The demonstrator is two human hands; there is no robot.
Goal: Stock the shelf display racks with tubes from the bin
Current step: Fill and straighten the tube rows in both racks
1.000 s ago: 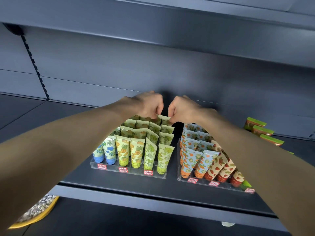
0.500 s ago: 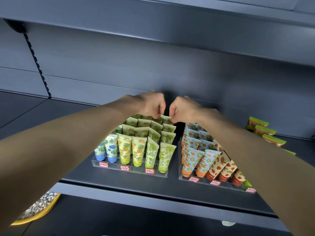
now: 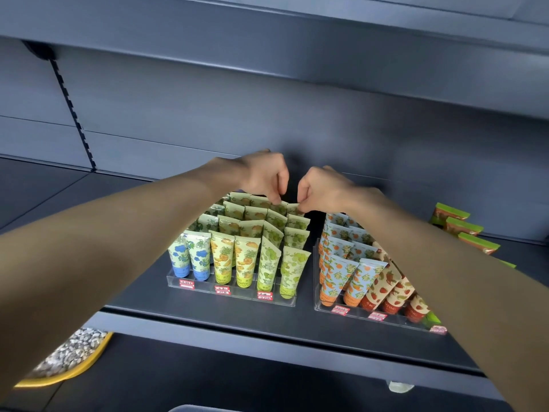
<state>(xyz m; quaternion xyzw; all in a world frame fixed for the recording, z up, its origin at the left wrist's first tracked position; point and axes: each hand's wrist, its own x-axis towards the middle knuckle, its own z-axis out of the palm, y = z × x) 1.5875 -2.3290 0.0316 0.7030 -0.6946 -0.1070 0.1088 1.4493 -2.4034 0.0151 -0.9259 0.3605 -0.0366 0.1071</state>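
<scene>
Left hand point(image 3: 261, 176) and right hand point(image 3: 322, 188) — both curled, fingertips pinching back-row green tubes point(image 3: 292, 208) at 12 o'clock of the left rack point(image 3: 231, 291).

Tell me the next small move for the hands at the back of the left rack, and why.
Probably press the back-row green tube down into its slot, then let go. The left hand and right hand both pinch tube tops at the rear of the left rack, whose front rows already stand full, so seating this one seems to be what remains.
</scene>
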